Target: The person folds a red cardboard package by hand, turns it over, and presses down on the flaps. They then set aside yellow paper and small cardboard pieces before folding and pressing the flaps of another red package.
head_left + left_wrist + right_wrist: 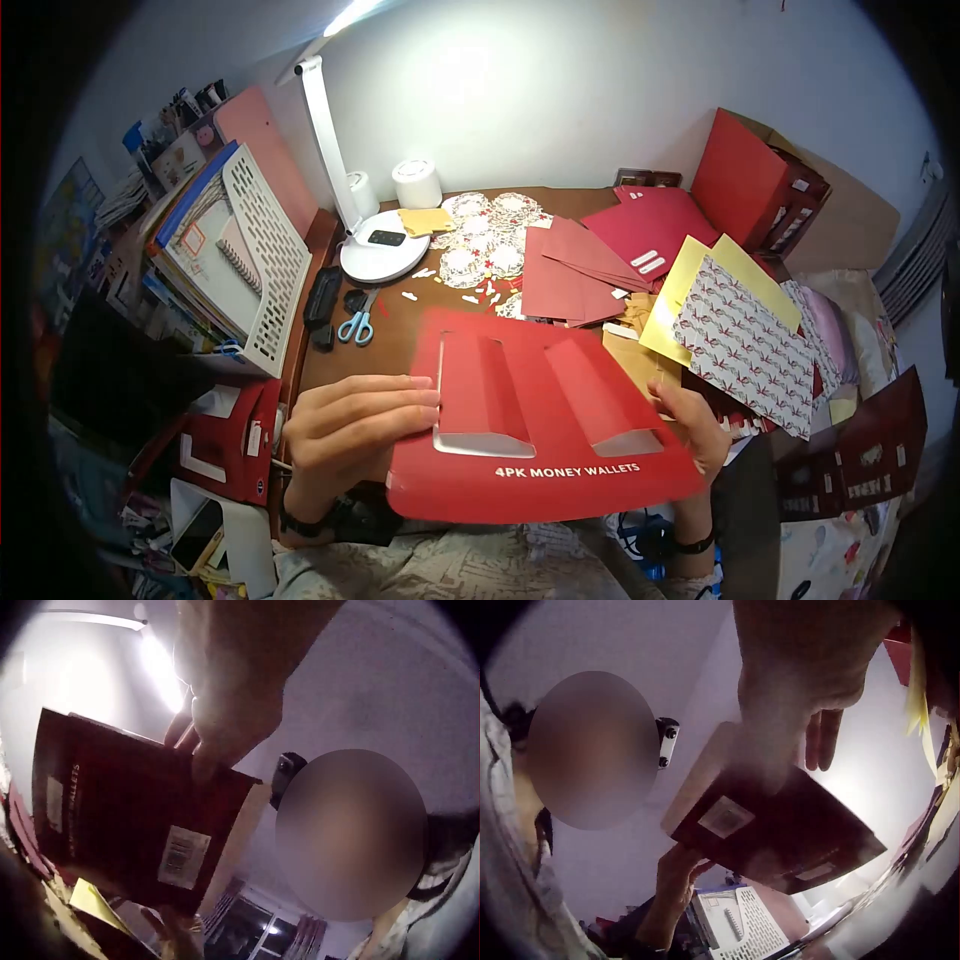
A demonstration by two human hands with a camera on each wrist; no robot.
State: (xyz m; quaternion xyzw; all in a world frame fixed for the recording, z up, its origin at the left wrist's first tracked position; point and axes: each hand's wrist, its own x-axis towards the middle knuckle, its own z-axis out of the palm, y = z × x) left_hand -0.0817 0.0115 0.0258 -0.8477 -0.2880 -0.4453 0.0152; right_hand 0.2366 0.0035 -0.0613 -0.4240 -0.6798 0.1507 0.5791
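Note:
A red cardboard pack (565,490) printed "4PK MONEY WALLETS" is held up in front of the body, above the desk's front. Two raised strips with pale inner faces stand out on its upper side. My left hand (360,425) grips the left edge, its fingers on the upper face. At the opposite edge my right hand (697,430) holds it, thumb on top. From below, in the left wrist view, the pack's dark red underside (120,795) bears a white barcode label (184,857). That label (726,817) also appears in the right wrist view.
Behind the pack lie red envelopes (565,280), round paper doilies (480,265) and blue-handled scissors (356,327). A white lamp (383,262) stands at the back left, a white file holder (268,270) left of it. Patterned paper (745,345) and a red box (735,185) are right.

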